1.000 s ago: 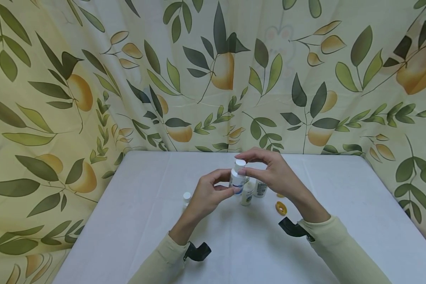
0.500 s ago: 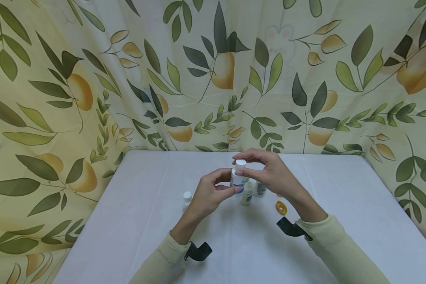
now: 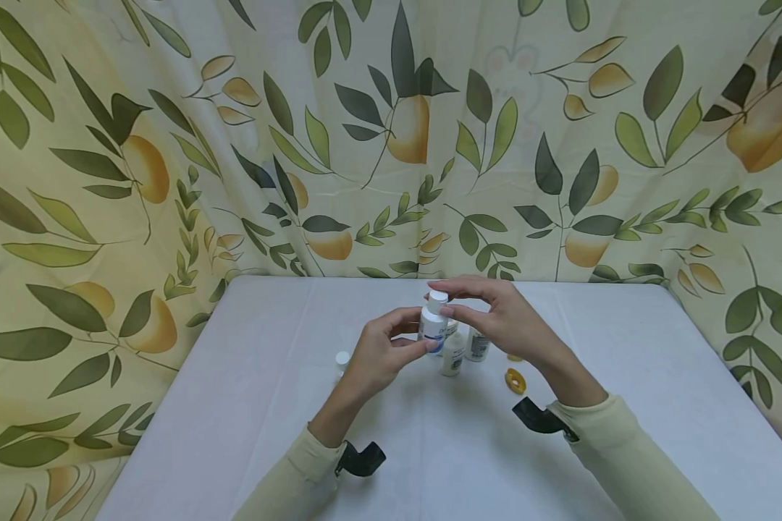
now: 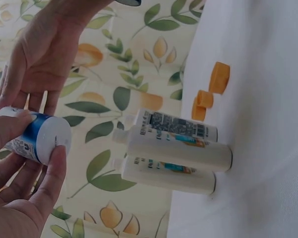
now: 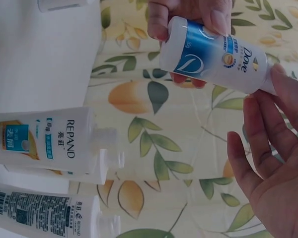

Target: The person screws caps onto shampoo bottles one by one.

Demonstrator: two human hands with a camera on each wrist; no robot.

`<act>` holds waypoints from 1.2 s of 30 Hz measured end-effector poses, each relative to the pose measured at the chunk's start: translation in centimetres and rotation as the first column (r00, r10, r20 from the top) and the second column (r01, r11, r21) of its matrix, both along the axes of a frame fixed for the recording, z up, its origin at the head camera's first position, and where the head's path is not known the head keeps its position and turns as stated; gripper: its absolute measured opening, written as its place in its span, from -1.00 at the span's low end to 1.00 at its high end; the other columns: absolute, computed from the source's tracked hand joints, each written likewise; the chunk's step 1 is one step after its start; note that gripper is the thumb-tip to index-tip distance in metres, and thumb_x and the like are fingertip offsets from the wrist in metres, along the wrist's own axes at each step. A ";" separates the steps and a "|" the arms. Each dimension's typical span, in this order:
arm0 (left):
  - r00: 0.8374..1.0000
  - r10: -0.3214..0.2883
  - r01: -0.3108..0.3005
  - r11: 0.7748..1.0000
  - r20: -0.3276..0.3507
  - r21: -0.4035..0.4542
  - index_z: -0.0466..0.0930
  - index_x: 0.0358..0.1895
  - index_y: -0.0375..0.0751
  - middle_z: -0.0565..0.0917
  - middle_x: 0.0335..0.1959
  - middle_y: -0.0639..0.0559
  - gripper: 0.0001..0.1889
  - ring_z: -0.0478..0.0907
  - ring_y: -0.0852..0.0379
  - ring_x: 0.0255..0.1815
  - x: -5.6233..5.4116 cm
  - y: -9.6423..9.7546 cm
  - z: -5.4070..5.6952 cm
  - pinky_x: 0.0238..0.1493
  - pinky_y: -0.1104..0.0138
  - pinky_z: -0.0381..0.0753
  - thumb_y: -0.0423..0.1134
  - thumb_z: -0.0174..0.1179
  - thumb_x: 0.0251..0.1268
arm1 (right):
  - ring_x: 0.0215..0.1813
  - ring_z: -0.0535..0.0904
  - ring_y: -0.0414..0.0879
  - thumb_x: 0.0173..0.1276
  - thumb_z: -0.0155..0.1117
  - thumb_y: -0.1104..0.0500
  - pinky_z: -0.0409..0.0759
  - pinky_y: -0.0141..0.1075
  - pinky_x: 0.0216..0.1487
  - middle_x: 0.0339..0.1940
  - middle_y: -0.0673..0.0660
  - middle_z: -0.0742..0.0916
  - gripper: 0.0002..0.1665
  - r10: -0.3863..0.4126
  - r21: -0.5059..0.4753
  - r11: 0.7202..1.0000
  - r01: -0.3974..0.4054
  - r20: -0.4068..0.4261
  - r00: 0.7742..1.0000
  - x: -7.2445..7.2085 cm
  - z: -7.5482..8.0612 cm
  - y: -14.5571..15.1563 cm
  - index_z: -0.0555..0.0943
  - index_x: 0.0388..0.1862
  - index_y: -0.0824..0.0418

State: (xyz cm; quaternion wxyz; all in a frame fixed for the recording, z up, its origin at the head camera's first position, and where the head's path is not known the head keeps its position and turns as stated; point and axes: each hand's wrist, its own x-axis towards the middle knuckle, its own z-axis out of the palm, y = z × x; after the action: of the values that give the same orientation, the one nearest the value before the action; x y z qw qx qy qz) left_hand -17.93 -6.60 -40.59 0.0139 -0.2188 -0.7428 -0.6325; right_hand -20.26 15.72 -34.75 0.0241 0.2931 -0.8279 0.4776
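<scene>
A white Dove bottle [image 3: 433, 323] with a blue label band is held up off the table, between both hands. My left hand [image 3: 381, 353] grips its lower body, thumb in front and fingers behind. At the top, the thumb and fingers of my right hand [image 3: 505, 315] pinch the white cap [image 3: 438, 297]. In the right wrist view the bottle [image 5: 213, 54] lies across the picture, its cap largely hidden by the right fingers. Beyond and below stand three white REPAND bottles [image 4: 179, 148], their narrow necks showing without caps.
Orange caps [image 4: 219, 78] lie on the white-covered table [image 3: 247, 405], right of the REPAND bottles. Another small white-capped bottle [image 3: 342, 359] stands left, partly hidden behind my left hand. A leaf-and-fruit patterned curtain [image 3: 378, 202] hangs behind the table.
The bottle and both hands have shifted very slightly left. My right fingers have moved a little around the cap, and both hands keep their hold.
</scene>
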 end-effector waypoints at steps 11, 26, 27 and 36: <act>1.000 0.006 -0.006 1.000 -0.012 0.005 0.60 0.24 -0.18 0.68 0.10 -0.01 -0.49 0.64 0.05 0.08 0.1 0.0 0.0 0.04 0.33 0.73 -0.38 0.45 0.20 | 0.24 0.58 0.04 0.30 0.50 0.14 0.44 0.25 0.35 0.15 0.05 0.71 -0.60 -0.061 -0.045 0.997 0.062 0.031 0.998 0.3 0.1 -0.6 0.70 0.12 0.08; 1.000 -0.015 0.015 1.000 0.001 -0.006 0.59 0.27 -0.12 0.67 0.12 0.00 -0.49 0.64 0.05 0.09 0.5 0.1 0.1 0.06 0.35 0.72 -0.32 0.45 0.23 | 0.26 0.56 -0.02 0.38 0.43 0.15 0.47 0.11 0.38 0.18 0.02 0.68 -0.56 0.027 -0.046 0.999 -0.026 0.015 1.000 0.1 -0.2 -0.4 0.66 0.23 0.05; 1.000 -0.020 0.020 1.000 0.001 -0.006 0.58 0.27 -0.12 0.67 0.13 0.00 -0.49 0.63 0.05 0.09 0.5 0.0 0.2 0.06 0.35 0.71 -0.31 0.45 0.24 | 0.29 0.54 0.00 0.40 0.41 0.16 0.45 0.14 0.40 0.21 0.03 0.67 -0.56 0.039 -0.042 0.998 -0.038 0.020 0.999 0.0 -0.2 -0.3 0.65 0.25 0.05; 0.998 -0.058 0.058 0.998 0.000 0.019 0.57 0.28 -0.15 0.67 0.10 -0.03 -0.48 0.63 0.03 0.07 0.3 -0.3 0.1 0.05 0.31 0.73 -0.35 0.43 0.24 | 0.40 0.47 0.06 0.47 0.30 0.23 0.39 0.23 0.43 0.29 0.12 0.65 -0.54 0.113 -0.043 0.993 -0.112 0.044 0.993 -0.2 0.0 0.1 0.60 0.33 0.10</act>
State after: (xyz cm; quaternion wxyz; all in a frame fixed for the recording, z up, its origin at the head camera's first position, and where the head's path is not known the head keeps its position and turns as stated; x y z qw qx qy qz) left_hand -17.62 -6.90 -40.49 -0.0025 -0.2401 -0.7302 -0.6397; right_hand -20.42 15.80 -34.74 -0.0162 0.3275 -0.8005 0.5018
